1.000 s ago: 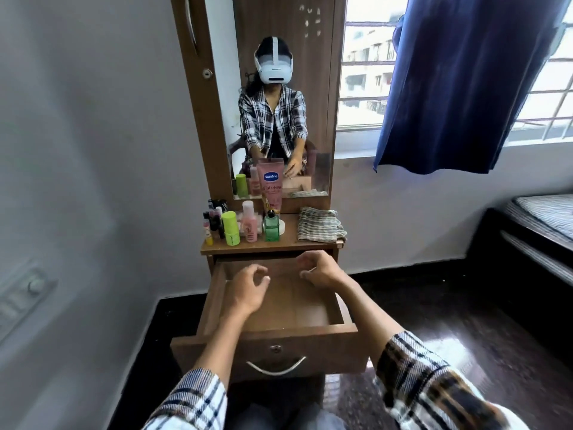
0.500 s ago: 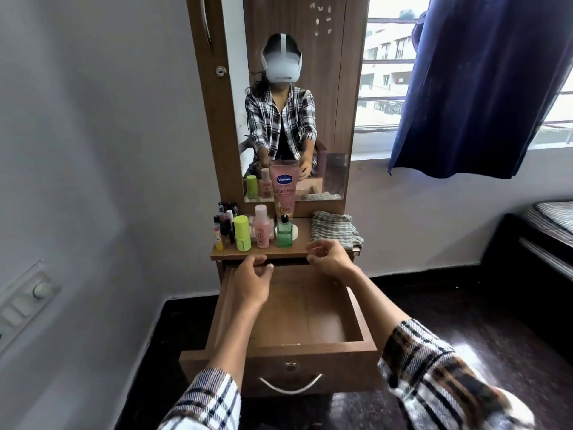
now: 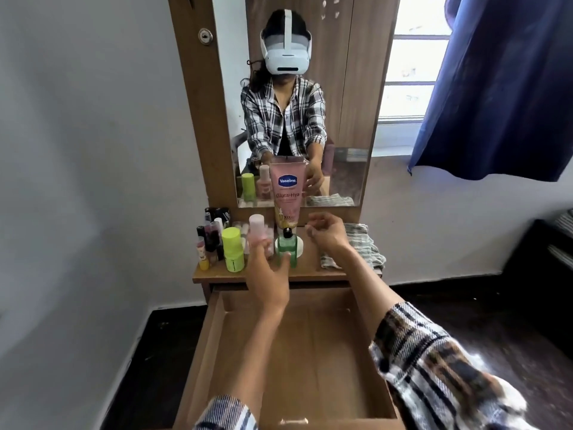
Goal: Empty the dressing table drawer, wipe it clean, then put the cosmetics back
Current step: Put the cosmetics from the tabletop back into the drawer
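The wooden drawer [image 3: 310,367] is pulled out and holds nothing. Cosmetics stand on the dressing table top [image 3: 310,270]: a pink Vaseline tube [image 3: 286,193], a pink bottle [image 3: 256,226], a green bottle [image 3: 286,245], a lime-green container [image 3: 232,249] and several small lipsticks and bottles [image 3: 210,234]. My left hand [image 3: 266,274] reaches over the table edge, its fingers at the pink bottle's base and its thumb in front of the green bottle. My right hand [image 3: 325,235] hovers above the top with loosely curled fingers and holds nothing. A checked cloth [image 3: 364,246] lies just right of it.
The mirror [image 3: 341,119] behind the cosmetics reflects a person in a headset and plaid shirt. A grey wall [image 3: 93,181] is close on the left. A blue curtain [image 3: 496,88] hangs at the window on the right, with a bed edge [image 3: 558,243] beyond it.
Both hands rose out of the drawer and moved forward onto the table top. The left one went to the pink and green bottles, the right one beside the cloth. The view moved closer.
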